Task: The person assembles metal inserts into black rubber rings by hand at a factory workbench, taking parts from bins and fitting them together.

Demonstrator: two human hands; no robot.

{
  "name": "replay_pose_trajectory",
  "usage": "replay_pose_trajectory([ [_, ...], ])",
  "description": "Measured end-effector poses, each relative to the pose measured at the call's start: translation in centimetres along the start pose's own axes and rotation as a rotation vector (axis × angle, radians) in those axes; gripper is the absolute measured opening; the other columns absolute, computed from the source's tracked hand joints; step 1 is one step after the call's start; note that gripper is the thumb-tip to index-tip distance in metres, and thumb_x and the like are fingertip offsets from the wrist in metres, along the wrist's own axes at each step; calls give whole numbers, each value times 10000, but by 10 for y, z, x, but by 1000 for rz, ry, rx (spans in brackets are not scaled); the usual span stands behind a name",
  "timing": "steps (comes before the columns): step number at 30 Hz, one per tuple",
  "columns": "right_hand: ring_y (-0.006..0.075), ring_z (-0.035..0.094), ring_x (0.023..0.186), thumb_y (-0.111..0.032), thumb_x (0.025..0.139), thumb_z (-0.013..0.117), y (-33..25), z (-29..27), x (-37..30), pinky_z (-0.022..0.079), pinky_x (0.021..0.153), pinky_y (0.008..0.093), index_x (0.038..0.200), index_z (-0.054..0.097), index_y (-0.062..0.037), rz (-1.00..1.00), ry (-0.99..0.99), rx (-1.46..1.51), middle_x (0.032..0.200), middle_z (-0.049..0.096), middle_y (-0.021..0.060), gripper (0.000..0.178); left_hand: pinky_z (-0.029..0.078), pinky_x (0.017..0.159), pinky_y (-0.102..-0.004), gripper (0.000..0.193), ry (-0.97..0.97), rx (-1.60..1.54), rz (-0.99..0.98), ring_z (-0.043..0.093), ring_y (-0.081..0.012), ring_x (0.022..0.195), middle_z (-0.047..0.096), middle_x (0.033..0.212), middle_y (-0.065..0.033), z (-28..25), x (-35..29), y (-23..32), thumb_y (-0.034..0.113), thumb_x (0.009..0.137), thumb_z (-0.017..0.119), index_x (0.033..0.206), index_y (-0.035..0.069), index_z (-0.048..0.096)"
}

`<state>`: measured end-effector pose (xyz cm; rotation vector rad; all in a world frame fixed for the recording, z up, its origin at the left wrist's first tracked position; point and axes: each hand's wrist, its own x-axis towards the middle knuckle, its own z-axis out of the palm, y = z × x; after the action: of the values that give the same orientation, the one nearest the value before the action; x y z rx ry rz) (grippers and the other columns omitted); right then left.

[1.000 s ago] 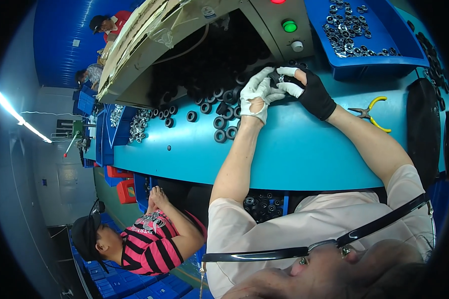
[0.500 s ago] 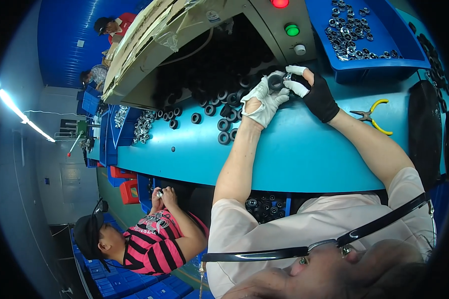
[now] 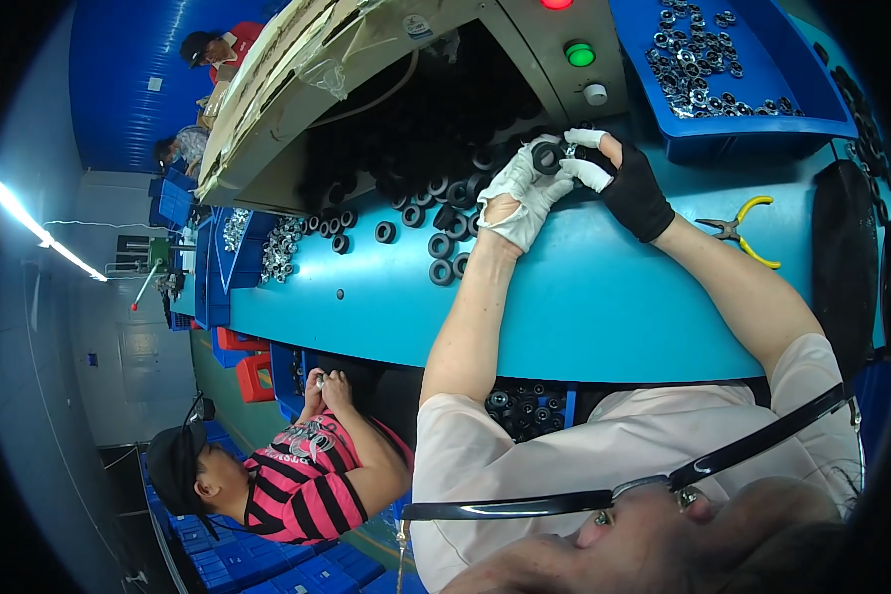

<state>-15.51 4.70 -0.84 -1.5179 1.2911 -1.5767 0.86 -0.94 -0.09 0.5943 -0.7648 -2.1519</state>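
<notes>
My left hand (image 3: 518,203), in a white glove, is closed around a black ring (image 3: 536,156) at the mouth of the machine. Against the ring's right side, my right hand (image 3: 636,194) pinches a small shiny metal part (image 3: 570,150). That hand wears a black glove with white coverings on some fingertips. Fingers hide most of the metal part, so I cannot tell how far it sits in the ring. Several loose black rings (image 3: 441,272) lie on the blue-green table just left of my left wrist.
A beige machine (image 3: 554,45) with a dark opening full of black rings stands ahead. To the right are a blue bin (image 3: 752,126) of metal parts and yellow-handled pliers (image 3: 733,231). Metal parts (image 3: 282,247) lie far left. A co-worker (image 3: 317,475) sits at left.
Both hands stay nearly in place, with the black ring turned slightly between them. The whole view has shifted a little.
</notes>
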Motion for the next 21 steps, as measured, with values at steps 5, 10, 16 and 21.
replay_pose_trajectory([
  [5,231,611,872,-112,794,657,-2,1,-1,469,771,291,1098,587,-20,-19,-11,-42,973,626,129,324,458,901,-301,534,117,611,392,528,-219,1066,475,1229,-169,14,-5,-4,-30,832,596,1315,-64,369],
  [10,232,608,879,-106,796,657,0,0,-1,469,777,293,1096,588,-23,-30,3,-37,981,621,129,319,447,926,-290,609,58,785,544,513,-212,1091,467,1235,-177,16,-6,-10,-80,773,641,1318,-57,370],
  [16,238,606,897,-106,796,657,0,1,-1,470,784,297,1098,588,-24,-45,2,-22,994,617,135,320,454,938,-301,625,67,828,572,483,-236,1156,451,1278,-180,17,-7,-8,-72,767,648,1323,-51,364],
  [21,247,606,900,-112,799,656,4,1,-1,470,791,302,1100,587,-27,-26,-1,-19,1002,618,138,321,462,926,-298,637,73,868,574,484,-230,1153,445,1290,-175,14,-5,-9,-58,765,659,1328,-49,360],
])
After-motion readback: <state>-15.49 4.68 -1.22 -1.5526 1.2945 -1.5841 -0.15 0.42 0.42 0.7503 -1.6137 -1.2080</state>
